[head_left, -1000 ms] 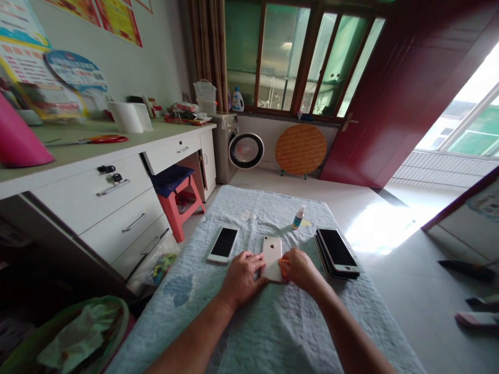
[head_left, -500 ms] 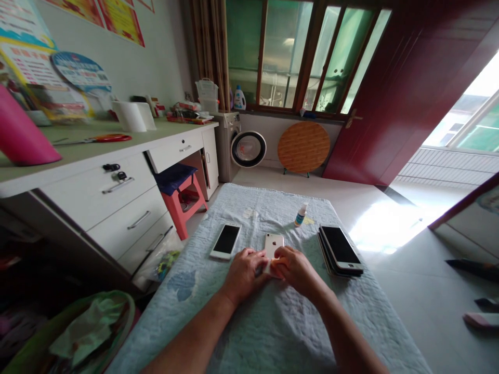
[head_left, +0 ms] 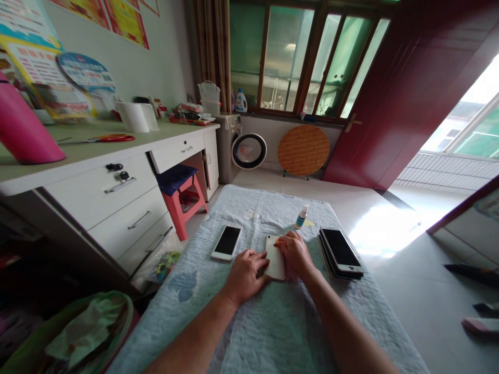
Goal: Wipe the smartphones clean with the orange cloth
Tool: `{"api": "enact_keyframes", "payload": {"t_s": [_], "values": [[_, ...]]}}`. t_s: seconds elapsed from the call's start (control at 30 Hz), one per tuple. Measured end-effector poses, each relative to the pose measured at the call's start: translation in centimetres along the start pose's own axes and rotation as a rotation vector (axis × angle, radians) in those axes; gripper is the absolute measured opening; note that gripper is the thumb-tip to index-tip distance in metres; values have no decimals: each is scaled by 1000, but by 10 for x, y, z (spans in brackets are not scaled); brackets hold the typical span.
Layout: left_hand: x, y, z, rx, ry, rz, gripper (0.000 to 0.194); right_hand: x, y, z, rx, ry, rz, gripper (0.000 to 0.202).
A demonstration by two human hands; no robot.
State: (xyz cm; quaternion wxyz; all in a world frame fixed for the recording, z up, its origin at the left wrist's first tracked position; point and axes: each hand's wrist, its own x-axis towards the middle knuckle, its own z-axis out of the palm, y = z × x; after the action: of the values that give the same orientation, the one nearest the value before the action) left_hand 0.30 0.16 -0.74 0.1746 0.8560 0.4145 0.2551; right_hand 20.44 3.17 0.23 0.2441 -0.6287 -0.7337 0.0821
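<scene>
A white-backed phone [head_left: 276, 264] lies face down on the pale blue quilted cloth [head_left: 253, 322]. My left hand [head_left: 246, 271] rests at the phone's left edge, thumb and fingers apart and touching its side. My right hand [head_left: 295, 253] is over the upper right of the phone, its fingers bent together against the back; a small orange bit shows at the fingertips, too small to make out. To the left lies a white phone with a dark screen [head_left: 227, 241]. On the right is a stack of phones [head_left: 341, 251]. A small spray bottle [head_left: 301, 217] stands behind my right hand.
Along the left runs a white desk [head_left: 117, 189] with red-handled scissors [head_left: 115, 138], a paper roll [head_left: 134, 117] and a pink bottle [head_left: 29, 124]. A red stool [head_left: 185, 208] stands under it. A basket [head_left: 128, 311] sits at the lower left.
My right hand has moved up the phone from its lower part to its upper right, uncovering the lower back. My left hand has stayed at the left edge, its fingers now more spread.
</scene>
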Motion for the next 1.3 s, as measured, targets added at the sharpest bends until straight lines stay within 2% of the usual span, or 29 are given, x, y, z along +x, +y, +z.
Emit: {"api": "enact_keyframes", "payload": {"t_s": [0.17,0.3,0.37,0.6,0.87,0.97,1.07,1.2,1.3], "values": [[0,1,0,-1,15,24,30,-2,-12,4,7,-37,-75,23],[0,4,-1,-18,25,53,26,-15,-22,-2,82,-158,-205,23],[0,5,-2,-13,23,58,25,-17,-23,-5,90,-189,-225,22],[-1,4,-2,23,-8,22,23,14,-8,3,-73,-78,-21,25],[0,5,-3,8,-15,49,22,43,-22,15,-173,-150,-27,26],[1,8,-5,6,-16,38,22,44,-20,13,-187,-167,-37,26],[1,10,-6,5,-16,20,19,41,-7,7,-218,-165,-18,23],[0,10,-5,0,-10,7,16,30,15,3,-189,-100,-3,23],[-1,11,-5,0,-7,1,15,19,21,3,-166,-45,21,25]]}}
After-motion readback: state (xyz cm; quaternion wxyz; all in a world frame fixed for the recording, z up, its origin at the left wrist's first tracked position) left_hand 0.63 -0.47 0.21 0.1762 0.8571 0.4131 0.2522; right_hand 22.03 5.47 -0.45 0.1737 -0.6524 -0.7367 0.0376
